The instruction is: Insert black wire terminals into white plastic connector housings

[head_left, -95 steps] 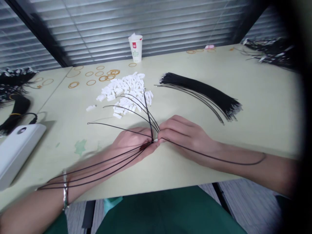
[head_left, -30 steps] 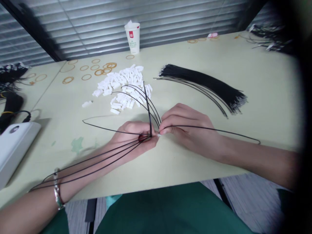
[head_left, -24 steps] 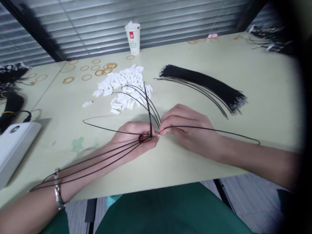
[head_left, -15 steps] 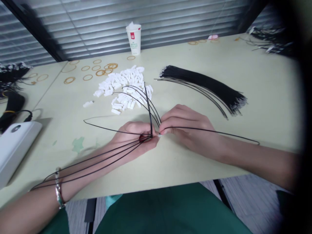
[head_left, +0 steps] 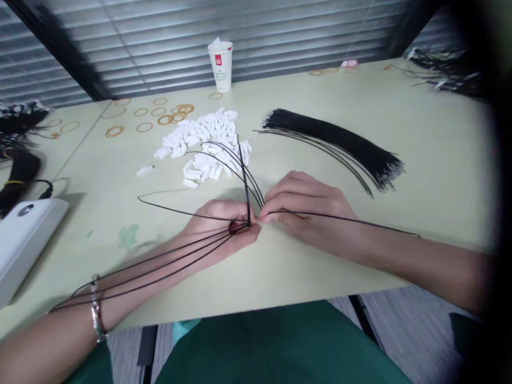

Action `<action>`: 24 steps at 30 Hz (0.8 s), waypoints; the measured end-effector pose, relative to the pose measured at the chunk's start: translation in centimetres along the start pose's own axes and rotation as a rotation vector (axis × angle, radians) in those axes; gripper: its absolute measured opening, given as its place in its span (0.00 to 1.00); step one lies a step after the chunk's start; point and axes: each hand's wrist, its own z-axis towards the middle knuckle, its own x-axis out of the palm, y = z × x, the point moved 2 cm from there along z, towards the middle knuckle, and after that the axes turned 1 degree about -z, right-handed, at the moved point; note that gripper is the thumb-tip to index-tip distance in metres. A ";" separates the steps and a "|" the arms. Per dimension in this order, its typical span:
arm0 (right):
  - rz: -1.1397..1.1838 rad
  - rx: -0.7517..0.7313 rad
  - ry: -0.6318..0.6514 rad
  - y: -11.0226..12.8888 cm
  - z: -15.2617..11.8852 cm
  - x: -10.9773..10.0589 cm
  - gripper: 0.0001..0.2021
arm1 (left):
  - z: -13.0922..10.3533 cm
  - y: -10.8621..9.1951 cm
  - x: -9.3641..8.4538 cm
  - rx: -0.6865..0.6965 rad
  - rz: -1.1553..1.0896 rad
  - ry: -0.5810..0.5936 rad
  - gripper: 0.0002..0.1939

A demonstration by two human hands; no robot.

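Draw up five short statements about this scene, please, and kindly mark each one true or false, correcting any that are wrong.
1. The left hand holds several black wires that fan out in different directions. True.
2. The right hand lies flat with its fingers spread. False: it pinches a single black wire close beside the left hand.
3. The pile of white pieces lies to the right of the thick black bundle. False: it lies to the left of it.
4. The paper cup stands upright near the blinds. True.
5. The white device at the left edge has no cable. False: a black cable runs to its far end.
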 end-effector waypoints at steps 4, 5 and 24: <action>-0.001 0.014 -0.034 0.1 0.0 0.0 0.06 | -0.1 0.1 0.1 0.005 -0.006 -0.008 0.01; 0.002 0.012 -0.037 0.1 0.0 0.1 0.06 | -0.1 0.2 0.2 0.006 -0.006 -0.010 0.01; -0.036 -0.014 0.047 -0.3 -0.5 0.7 0.05 | -0.1 0.5 0.2 -0.055 -0.052 -0.024 0.05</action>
